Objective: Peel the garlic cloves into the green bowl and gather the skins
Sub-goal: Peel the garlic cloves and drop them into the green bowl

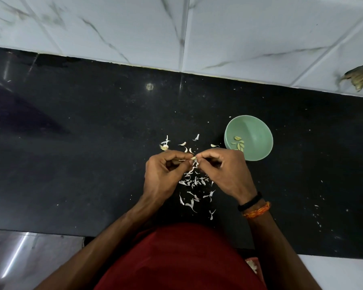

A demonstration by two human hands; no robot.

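My left hand [166, 172] and my right hand [226, 170] meet fingertip to fingertip over the black counter [92, 143], both pinching one small garlic clove [193, 158]. A strip of skin hangs down from it. Below and around the hands lie several white garlic skins [194, 182]. The green bowl [258, 130] stands just right of my right hand and holds several peeled cloves [238, 143].
A garlic root stub [164, 147] and several unpeeled cloves [213, 145] lie just beyond my hands. A white tiled wall [260, 38] rises behind the counter. The counter's front edge runs near my red shirt. Small skin flecks dot the counter at right.
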